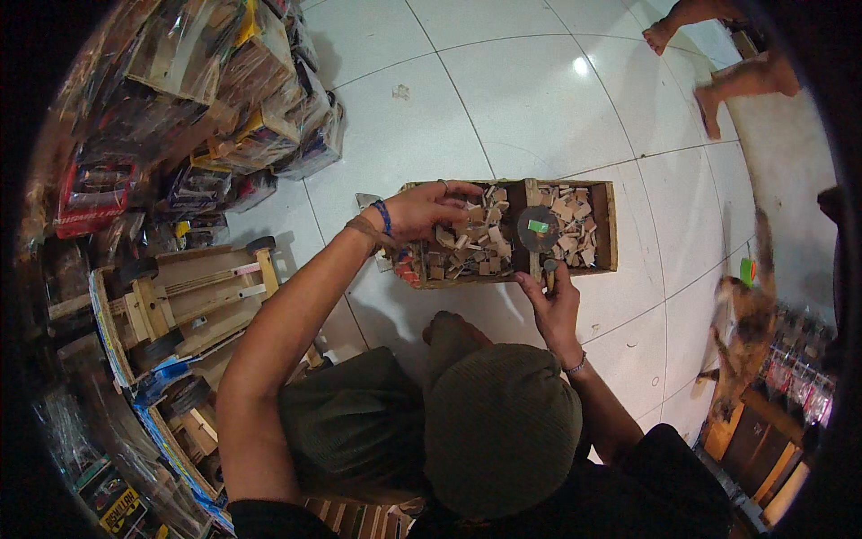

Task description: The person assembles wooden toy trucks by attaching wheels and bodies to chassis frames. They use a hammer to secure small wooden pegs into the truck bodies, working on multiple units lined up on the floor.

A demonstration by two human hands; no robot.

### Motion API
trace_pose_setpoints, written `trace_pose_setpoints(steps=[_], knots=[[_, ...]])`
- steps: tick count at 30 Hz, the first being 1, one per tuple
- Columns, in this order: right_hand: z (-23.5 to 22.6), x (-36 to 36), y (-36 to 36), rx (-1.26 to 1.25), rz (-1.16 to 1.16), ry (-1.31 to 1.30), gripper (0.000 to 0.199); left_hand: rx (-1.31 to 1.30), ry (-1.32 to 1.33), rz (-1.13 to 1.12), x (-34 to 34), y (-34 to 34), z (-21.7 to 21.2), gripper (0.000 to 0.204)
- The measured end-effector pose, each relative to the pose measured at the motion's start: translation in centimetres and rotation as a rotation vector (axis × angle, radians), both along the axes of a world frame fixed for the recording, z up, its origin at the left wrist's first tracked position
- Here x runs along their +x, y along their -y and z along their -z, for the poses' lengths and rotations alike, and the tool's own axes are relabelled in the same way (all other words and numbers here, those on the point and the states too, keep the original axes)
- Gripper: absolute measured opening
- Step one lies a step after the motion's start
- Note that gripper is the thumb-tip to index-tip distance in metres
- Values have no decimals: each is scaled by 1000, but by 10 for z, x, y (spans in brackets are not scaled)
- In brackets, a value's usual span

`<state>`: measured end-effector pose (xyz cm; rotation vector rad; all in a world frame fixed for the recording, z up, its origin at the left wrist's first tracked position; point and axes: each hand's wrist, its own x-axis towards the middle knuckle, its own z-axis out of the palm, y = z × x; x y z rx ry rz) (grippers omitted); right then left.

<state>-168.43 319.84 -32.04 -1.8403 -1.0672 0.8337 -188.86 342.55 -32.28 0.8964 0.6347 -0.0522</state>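
A long wooden box lies on the floor before me, split into compartments. Small cut wood pieces fill its left part, and more wood scraps lie in the right part. My left hand is over the left compartment, fingers stretched and apart, nothing visible in them. On the divider rests a dark round disc with a green rectangle on top. Just below the disc, at the box's near edge, my right hand pinches a small brown round-ended thing; its kind is unclear.
Plastic-wrapped boxes are stacked at the left. Nearer, wooden toy trucks with black wheels lie beside my left arm. Another person's bare feet are at the upper right. A brown cat lies on the right, by a wooden frame.
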Motion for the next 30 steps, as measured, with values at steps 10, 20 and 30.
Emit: trace_pose_setpoints(steps=[10, 20, 30], knots=[[3, 1, 1, -12, 6, 13, 36, -70, 1, -49, 3, 1, -16, 44], [8, -1, 2, 35, 29, -8, 34, -84, 3, -106, 2, 3, -16, 43], [1, -2, 0, 16, 19, 40, 37, -63, 7, -171, 2, 9, -16, 42]])
